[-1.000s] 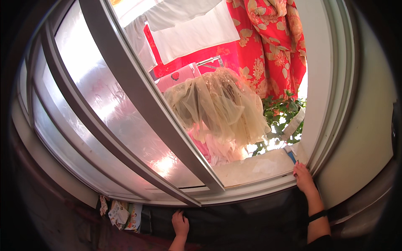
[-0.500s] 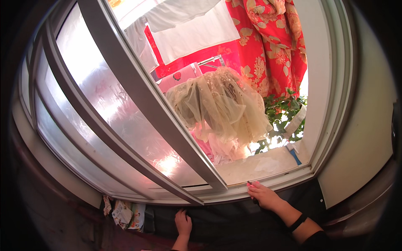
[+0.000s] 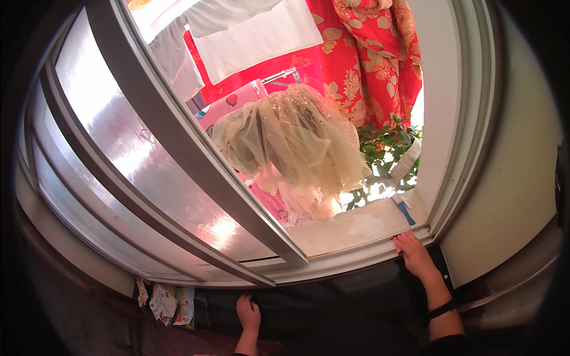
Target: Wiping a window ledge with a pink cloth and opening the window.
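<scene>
My right hand (image 3: 413,254) is at the bottom track (image 3: 356,258) of the sliding window, close to its right corner. Its fingers are pressed together around something small and dark, too small to name. My left hand (image 3: 248,312) rests on the dark surface (image 3: 332,314) below the window, fingers laid forward with nothing visible in them. A blue-handled brush or scraper (image 3: 405,211) with a pale head lies on the outer sill (image 3: 356,228), just beyond my right hand.
Frosted sliding panes (image 3: 160,172) fill the left side of the frame. Outside hang a beige tulle skirt (image 3: 297,139), white cloths (image 3: 255,47) and a red floral fabric (image 3: 380,65). Green leaves (image 3: 383,142) show behind. Crumpled packets (image 3: 163,302) lie at the lower left.
My right hand has slid along the track to the right, toward the corner. My left hand stays on the dark surface. The whole view has shifted slightly.
</scene>
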`<state>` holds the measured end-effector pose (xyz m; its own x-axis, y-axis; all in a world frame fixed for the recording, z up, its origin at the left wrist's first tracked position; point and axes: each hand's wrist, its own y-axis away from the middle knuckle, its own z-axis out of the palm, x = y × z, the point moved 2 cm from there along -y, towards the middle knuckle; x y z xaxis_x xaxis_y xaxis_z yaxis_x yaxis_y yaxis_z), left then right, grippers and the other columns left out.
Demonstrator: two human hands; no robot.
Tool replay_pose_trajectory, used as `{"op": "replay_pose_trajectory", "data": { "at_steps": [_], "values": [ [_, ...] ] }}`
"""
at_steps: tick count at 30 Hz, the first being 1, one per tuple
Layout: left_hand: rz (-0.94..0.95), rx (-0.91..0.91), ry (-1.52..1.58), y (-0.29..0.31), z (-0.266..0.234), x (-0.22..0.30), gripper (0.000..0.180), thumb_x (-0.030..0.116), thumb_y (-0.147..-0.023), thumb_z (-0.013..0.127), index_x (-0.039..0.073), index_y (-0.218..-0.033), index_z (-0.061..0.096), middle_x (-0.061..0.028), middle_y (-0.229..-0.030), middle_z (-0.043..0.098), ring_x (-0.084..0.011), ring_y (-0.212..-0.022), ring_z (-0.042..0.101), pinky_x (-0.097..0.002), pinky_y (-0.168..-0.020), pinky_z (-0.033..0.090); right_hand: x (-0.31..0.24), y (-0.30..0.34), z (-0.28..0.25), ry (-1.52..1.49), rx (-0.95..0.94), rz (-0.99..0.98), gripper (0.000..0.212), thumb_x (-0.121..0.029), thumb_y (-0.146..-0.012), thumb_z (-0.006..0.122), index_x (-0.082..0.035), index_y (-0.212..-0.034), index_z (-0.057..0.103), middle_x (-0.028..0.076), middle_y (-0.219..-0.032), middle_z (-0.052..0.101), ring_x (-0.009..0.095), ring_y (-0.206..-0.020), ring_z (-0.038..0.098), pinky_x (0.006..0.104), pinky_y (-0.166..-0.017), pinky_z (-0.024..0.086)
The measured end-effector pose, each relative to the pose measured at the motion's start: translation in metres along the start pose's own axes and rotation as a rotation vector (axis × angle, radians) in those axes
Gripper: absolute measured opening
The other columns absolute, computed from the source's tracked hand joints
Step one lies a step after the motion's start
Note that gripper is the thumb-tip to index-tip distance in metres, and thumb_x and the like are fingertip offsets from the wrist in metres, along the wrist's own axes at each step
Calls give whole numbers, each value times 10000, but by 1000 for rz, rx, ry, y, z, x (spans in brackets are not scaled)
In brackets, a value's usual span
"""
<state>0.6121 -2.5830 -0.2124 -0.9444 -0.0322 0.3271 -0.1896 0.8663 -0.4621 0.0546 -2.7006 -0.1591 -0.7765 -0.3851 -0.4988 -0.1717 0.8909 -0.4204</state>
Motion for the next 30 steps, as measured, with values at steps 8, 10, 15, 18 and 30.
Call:
{"op": "replay_pose_trajectory", "data": {
  "at_steps": [8,10,15,18,30],
  "values": [
    [24,-18,4,-2,0,3,338,34,-835,536,-26,-1163,594,-224,-1261,558,-399,-1175,508,-481,-1017,393,21,4,-8,18,91,160,340,36,-843,568,-48,-1163,647,169,-1262,603,381,-1278,477,432,-1085,388],
    [8,-21,-4,-1,-2,3,343,34,-836,536,-24,-1169,590,-221,-1268,555,-398,-1181,505,-479,-1021,390,24,3,-3,7,84,158,342,37,-843,568,-50,-1163,648,167,-1264,603,379,-1279,477,431,-1085,388],
    [2,-21,-15,0,-1,2,337,34,-852,533,-19,-1181,586,-211,-1284,554,-390,-1198,501,-469,-1030,387,27,6,-7,45,9,123,382,31,-847,574,-62,-1213,631,162,-1294,589,373,-1307,455,431,-1103,371],
    [-8,-29,-7,-1,-2,4,326,37,-860,531,-19,-1176,589,-207,-1287,555,-385,-1203,501,-462,-1031,391,21,7,-7,63,-34,119,400,26,-851,584,-61,-1240,618,159,-1318,578,372,-1340,426,428,-1116,360],
    [-33,-47,-6,-5,-4,6,328,44,-881,510,-23,-1193,589,-203,-1298,554,-379,-1213,495,-450,-1045,386,-59,-4,37,-166,-116,-155,386,89,-795,565,1,-1168,607,155,-1325,570,403,-1305,451,455,-1118,350]
  ]
}}
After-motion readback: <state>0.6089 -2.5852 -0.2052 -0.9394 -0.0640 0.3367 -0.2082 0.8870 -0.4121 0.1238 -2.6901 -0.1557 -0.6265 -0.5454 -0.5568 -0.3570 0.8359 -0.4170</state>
